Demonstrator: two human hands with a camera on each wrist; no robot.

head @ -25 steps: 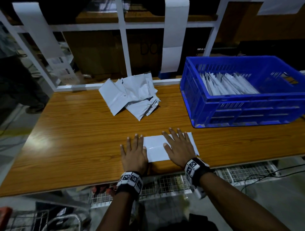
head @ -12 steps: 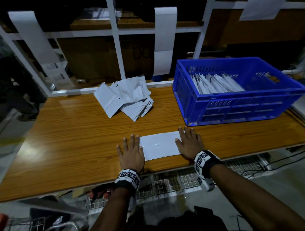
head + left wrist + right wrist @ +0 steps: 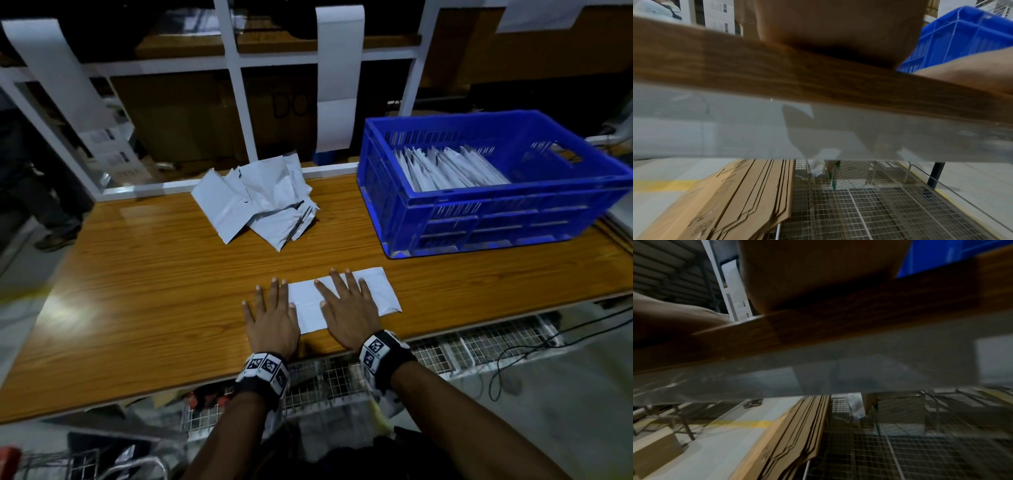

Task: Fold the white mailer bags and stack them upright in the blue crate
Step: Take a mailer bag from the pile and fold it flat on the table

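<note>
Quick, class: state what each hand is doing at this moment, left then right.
Left hand: open, fingers straight, flat at the left end of the white mailer bag.
Right hand: open, fingers spread, pressing flat on the bag.

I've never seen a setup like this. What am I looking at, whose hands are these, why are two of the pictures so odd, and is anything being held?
There is no machine here: a person wears three cameras. The head view looks down at a wooden table. The other two views come from cameras strapped to the wrists; because both wrists sit low at the table edge, they mostly show that edge and the wire shelf and cardboard below.

The left hand and right hand lie flat, fingers straight, on a white mailer bag, pressing it down. Nothing is gripped.

Farther back lies a loose pile of bags, not yet folded. To the right stands a blue crate with folded bags leaning in a row inside.
</note>
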